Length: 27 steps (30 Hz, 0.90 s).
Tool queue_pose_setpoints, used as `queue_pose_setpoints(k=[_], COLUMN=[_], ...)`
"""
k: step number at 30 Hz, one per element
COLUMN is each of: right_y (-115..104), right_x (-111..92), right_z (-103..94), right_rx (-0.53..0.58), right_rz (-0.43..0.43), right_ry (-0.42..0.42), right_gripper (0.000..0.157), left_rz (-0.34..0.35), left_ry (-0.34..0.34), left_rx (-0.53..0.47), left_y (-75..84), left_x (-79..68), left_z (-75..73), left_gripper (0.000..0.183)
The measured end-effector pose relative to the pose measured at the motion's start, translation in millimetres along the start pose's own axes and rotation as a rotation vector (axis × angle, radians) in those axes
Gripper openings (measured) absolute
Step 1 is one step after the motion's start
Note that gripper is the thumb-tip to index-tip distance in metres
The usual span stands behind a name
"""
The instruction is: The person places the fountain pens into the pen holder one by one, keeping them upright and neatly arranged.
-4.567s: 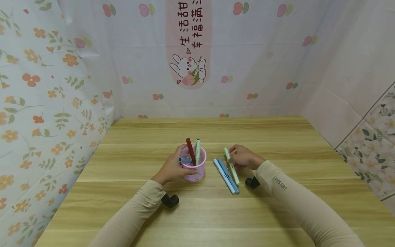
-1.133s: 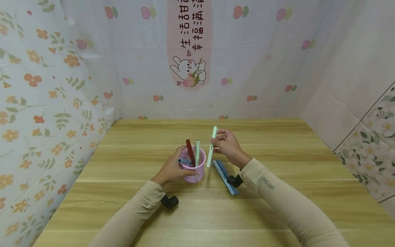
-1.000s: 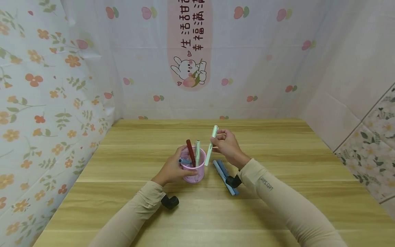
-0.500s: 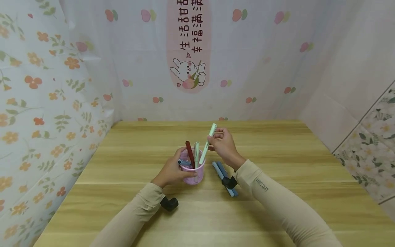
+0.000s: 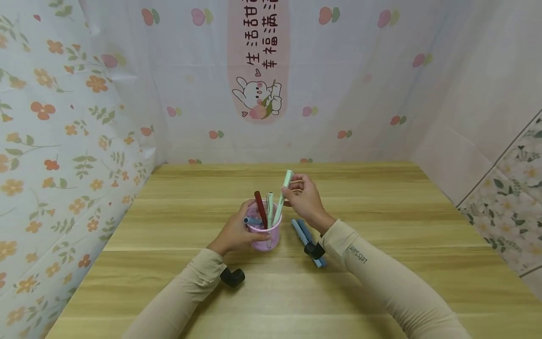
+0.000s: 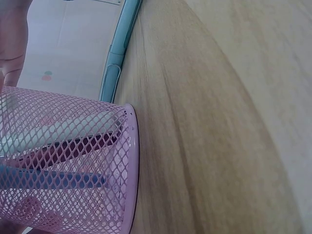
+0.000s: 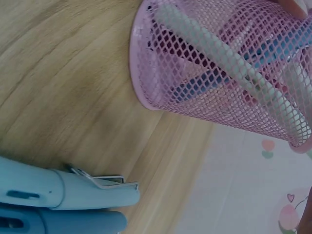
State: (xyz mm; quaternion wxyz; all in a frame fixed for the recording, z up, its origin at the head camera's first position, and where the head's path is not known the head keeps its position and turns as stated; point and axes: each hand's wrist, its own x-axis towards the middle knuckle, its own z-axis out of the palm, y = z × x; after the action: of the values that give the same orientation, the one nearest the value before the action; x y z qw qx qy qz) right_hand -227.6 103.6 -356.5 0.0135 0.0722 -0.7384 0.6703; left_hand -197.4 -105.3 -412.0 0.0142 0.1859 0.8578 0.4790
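My left hand holds the pink mesh pen holder from its left side, the thumb across the front. Inside it stand a dark red pen, a pale green pen and a blue pen leaning left. My right hand pinches a second pale green pen near its upper end. That pen is tilted, its lower end inside the holder's rim at the right. The mesh holder fills much of the left wrist view, with pens showing through.
Right of the holder, a light blue pen and a darker blue pen lie side by side on the wooden table, partly under the right wrist's black camera mount. A patterned cloth hangs behind the table.
My right hand has lifted the second pale green pen off the table, carried it left and lowered its end into the holder. My left hand has stayed on the holder.
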Motion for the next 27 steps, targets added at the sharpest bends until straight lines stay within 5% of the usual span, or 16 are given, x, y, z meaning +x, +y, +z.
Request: queue_pose_setpoints(k=[10,27], right_y=[7.1,12.1], right_x=[-3.7,-2.3], right_z=[-4.5,-21.6], right_rx=[-0.079,-0.063], right_rz=[-0.051,0.098], right_ry=[-0.055,-0.116], right_gripper=[0.03,0.032], left_rz=[-0.008,-0.017], left_ry=[-0.002,-0.002], left_rx=[-0.008,-0.001], left_y=[-0.7,0.6], left_x=[1.1,1.4], left_z=[0.5,0.7], left_gripper=[0.1,0.101])
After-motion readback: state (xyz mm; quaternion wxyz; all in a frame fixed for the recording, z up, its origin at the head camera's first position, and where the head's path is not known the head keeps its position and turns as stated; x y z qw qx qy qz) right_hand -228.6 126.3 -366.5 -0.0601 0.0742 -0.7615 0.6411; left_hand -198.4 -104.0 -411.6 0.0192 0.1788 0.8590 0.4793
